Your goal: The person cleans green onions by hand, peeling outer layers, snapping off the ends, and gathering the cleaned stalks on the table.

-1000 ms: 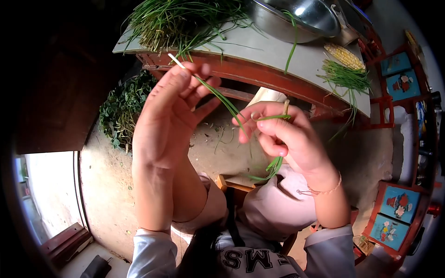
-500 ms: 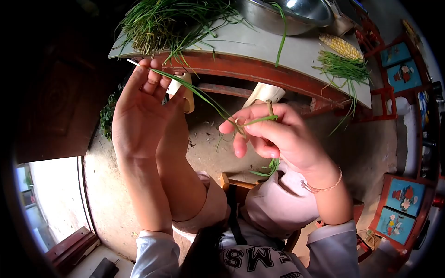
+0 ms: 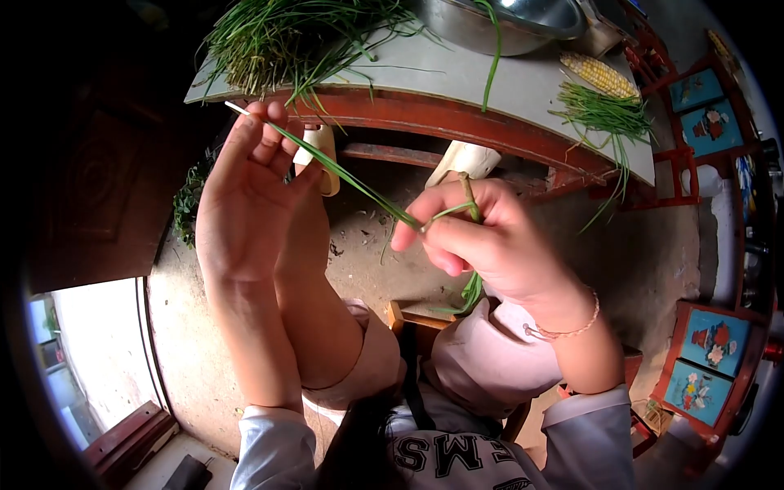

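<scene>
From here, the green stalk (image 3: 351,175) stretches just in front of the desk (image 3: 408,72), its white end pinched by the left hand (image 3: 251,192), other fingers loosely open; the curled right hand (image 3: 490,237) nips the far end and clasps a small bunch (image 3: 471,292). A steel bowl (image 3: 506,39) sits on the desk

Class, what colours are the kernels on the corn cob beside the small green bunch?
The corn cob has yellow and whitish kernels, clearest in the head view.
</scene>
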The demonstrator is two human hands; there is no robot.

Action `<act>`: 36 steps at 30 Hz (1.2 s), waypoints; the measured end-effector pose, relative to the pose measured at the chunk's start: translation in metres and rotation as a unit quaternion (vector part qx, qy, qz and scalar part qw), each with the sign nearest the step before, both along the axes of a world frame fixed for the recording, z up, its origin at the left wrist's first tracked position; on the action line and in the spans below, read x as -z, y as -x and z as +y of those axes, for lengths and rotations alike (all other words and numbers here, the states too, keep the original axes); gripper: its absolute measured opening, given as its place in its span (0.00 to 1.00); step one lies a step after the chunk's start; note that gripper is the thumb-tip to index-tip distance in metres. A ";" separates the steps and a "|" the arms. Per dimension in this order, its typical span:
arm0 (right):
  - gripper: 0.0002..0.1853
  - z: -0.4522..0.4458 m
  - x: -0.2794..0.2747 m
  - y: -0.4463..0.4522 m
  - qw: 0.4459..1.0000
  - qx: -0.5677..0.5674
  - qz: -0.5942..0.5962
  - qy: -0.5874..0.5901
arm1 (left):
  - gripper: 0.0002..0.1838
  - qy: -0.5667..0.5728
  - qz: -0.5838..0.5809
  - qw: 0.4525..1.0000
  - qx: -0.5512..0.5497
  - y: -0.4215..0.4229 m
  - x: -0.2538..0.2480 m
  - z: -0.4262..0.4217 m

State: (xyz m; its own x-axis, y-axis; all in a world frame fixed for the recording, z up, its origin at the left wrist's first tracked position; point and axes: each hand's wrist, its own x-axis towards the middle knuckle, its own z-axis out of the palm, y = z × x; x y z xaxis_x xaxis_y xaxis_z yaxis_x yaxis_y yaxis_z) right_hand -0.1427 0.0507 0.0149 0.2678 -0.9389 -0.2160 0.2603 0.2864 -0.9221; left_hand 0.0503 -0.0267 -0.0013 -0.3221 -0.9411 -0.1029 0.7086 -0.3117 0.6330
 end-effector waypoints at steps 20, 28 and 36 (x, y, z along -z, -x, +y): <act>0.08 0.020 0.030 0.022 0.821 -0.023 0.546 0.168 | 0.10 0.309 -0.366 0.878 -0.009 0.090 -0.105 -0.105; 0.11 0.029 0.026 0.030 0.846 -0.016 0.510 0.158 | 0.11 0.292 -0.645 0.692 0.141 0.202 -0.088 -0.209; 0.19 0.026 0.024 0.040 0.846 0.038 0.473 0.243 | 0.15 0.295 -0.798 0.482 0.211 0.217 -0.059 -0.230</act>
State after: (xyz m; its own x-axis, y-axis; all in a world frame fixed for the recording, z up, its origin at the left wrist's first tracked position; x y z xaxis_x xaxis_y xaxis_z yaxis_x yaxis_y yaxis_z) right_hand -0.1828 0.0771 -0.0088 0.1250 -0.9853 0.1163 -0.6601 -0.1701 -0.7317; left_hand -0.1668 -0.2568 0.0580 -0.4507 -0.8438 -0.2914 -0.8745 0.3517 0.3340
